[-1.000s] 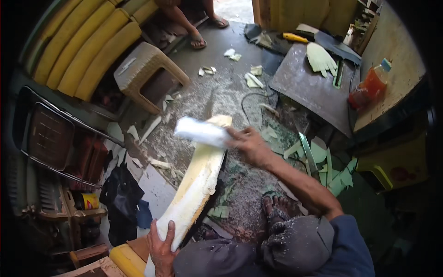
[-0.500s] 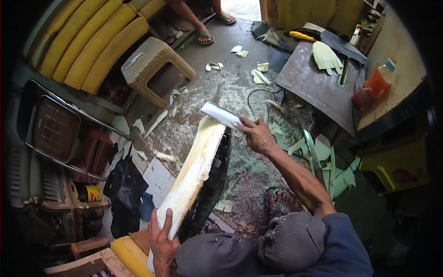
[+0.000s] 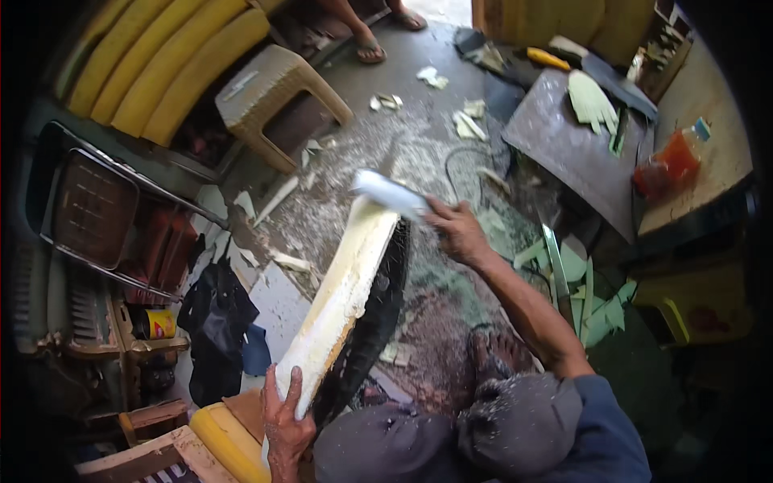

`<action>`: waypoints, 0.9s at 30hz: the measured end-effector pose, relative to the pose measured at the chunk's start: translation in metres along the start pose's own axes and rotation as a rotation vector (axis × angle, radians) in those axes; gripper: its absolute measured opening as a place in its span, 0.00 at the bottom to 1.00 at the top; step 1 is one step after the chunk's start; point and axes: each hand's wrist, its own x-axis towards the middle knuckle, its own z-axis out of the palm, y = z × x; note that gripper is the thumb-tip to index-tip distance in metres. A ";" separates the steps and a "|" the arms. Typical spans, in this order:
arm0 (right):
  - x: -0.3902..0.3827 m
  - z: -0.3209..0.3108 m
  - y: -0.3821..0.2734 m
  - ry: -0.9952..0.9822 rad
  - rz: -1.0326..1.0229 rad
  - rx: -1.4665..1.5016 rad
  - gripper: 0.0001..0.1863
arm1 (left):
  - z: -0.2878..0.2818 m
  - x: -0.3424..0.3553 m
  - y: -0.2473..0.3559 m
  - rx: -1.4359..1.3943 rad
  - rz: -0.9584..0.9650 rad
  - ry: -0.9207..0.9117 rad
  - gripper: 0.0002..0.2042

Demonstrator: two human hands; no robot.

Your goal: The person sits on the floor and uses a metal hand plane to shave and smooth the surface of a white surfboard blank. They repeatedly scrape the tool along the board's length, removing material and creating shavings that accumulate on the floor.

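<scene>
A long cream foam seat pad [image 3: 334, 310] on a black base [image 3: 385, 294] slants from my lap toward the floor ahead. My left hand [image 3: 287, 425] grips its near end, thumb and fingers over the edge. My right hand [image 3: 460, 233] is closed round one end of a flat, pale grey bar [image 3: 388, 193], like a sanding block; its exact kind is blurred. The bar lies across the far end of the foam, seemingly touching it. White crumbs dust my trousers [image 3: 515, 423].
Foam scraps and dust cover the floor [image 3: 419, 161]. A long blade [image 3: 555, 266] lies at right, near green offcuts. Further off are a board [image 3: 555, 129] with a yellow-handled tool [image 3: 547, 58], a red bottle [image 3: 672, 161] and a woven stool [image 3: 278, 97]. Another person's feet [image 3: 370, 50] show.
The bar has shifted slightly along the foam's far end and now blurs with motion. My left hand keeps its hold. The whole view has shifted a little.
</scene>
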 end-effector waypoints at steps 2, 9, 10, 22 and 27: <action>0.017 -0.001 -0.002 -0.145 0.042 -0.080 0.31 | -0.006 -0.009 -0.002 0.016 -0.018 0.020 0.41; 0.015 -0.001 -0.011 -0.111 0.062 0.017 0.34 | 0.000 -0.007 -0.001 -0.003 -0.029 0.013 0.42; 0.023 -0.006 -0.006 -0.158 0.090 -0.048 0.35 | 0.000 -0.006 -0.003 -0.010 -0.023 0.013 0.42; 0.055 -0.014 -0.037 -0.157 0.064 -0.063 0.31 | -0.009 -0.014 0.010 0.088 -0.107 0.053 0.40; 0.043 -0.049 -0.099 -0.227 -0.148 -0.039 0.36 | -0.018 0.009 0.046 0.120 -0.152 -0.009 0.42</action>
